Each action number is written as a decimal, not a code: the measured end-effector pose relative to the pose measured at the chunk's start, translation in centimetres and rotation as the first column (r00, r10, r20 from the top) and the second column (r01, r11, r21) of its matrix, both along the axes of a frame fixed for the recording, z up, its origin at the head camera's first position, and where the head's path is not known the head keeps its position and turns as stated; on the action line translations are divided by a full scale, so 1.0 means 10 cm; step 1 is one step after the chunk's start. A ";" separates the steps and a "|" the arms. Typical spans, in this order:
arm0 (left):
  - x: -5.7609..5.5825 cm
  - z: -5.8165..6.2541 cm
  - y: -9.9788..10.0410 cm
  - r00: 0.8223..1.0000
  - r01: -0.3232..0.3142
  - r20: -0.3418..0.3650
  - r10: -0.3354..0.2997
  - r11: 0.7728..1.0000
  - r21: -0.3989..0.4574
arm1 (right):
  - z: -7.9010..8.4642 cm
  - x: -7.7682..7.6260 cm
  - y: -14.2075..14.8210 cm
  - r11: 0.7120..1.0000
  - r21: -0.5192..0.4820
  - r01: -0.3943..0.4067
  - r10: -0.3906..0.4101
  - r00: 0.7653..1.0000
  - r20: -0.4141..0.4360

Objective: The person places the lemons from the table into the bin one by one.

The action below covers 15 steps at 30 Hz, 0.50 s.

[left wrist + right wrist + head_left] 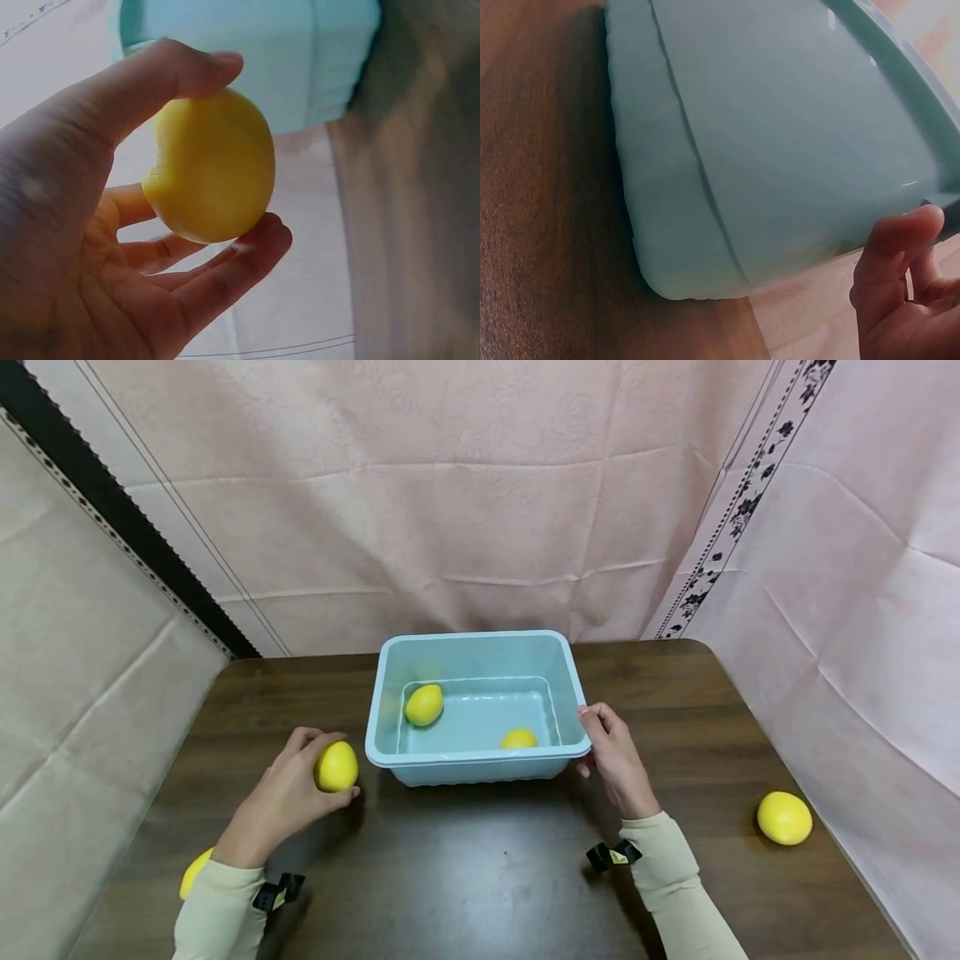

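Observation:
Between thumb and fingers, my left hand (288, 793) holds a yellow lemon (337, 767) just left of a light blue plastic basin (480, 770). In the left wrist view the lemon (214, 165) is pinched by the thumb above and fingertips below, with the basin behind it. My right hand (613, 756) grips the basin's right rim, thumb on top. The right wrist view shows that thumb and fingers at the rim beside the basin's side wall (795, 135). Inside the basin lie two lemons, one at the left (424, 705) and one partly hidden behind the front wall (519, 739).
A round yellow lemon (784, 817) sits on the dark wooden table (465, 877) at the far right. Another yellow fruit (194, 872) is partly covered by my left forearm. Pale cloth walls (450, 527) stand behind and on both sides of the table.

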<state>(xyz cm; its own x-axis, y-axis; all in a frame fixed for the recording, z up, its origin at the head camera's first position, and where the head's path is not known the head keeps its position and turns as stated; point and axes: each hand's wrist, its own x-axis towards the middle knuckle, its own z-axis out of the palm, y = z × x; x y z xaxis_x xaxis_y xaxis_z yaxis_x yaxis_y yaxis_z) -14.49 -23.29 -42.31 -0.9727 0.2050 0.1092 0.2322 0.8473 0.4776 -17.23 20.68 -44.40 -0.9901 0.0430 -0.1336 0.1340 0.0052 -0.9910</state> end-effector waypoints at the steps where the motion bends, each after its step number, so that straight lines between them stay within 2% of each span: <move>1: 0.01 0.03 0.01 1.000 0.004 -0.018 -0.004 1.000 0.000 | 0.00 -0.01 0.00 1.000 0.000 -0.002 0.002 1.000 0.000; 9: 0.02 0.23 0.02 0.993 0.020 -0.118 -0.018 1.000 0.019 | 0.03 -0.03 -0.01 1.000 0.005 -0.011 0.011 1.000 -0.004; 15: 0.00 0.29 -0.02 0.974 0.023 -0.227 0.005 0.993 0.119 | 0.01 0.00 0.01 1.000 0.004 -0.013 0.013 1.000 0.011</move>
